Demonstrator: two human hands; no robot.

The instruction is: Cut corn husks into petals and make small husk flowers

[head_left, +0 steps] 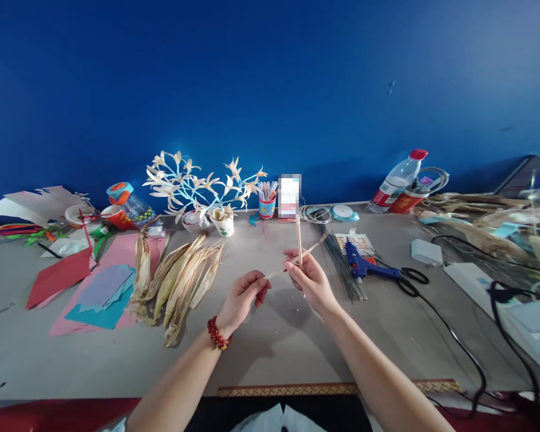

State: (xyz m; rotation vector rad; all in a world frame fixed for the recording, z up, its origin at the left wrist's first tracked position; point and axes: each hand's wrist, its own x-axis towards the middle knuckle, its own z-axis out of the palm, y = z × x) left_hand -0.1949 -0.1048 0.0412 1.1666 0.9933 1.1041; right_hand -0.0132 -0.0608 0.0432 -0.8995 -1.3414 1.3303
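My left hand [247, 292], a red bead bracelet on its wrist, pinches one end of a narrow pale strip [276, 273], which looks like dried corn husk. The strip runs up to the right, across my right hand [311, 277], and its far end sticks out beyond the fingers. Upright between my right thumb and fingers stands a thin light-coloured stick [299, 240]. Strip and stick cross at the right fingertips; whether the strip is wound around the stick is hidden. Both hands are above the middle of the table [270, 354].
Dried corn husks [180, 288] and coloured paper [101, 300] lie to the left. Husk flowers in a white cup [224, 223] stand behind. On the right are wires [342, 264], a blue glue gun [371, 268], black-handled scissors [411, 282], a bottle [396, 183] and a power cable [459, 345].
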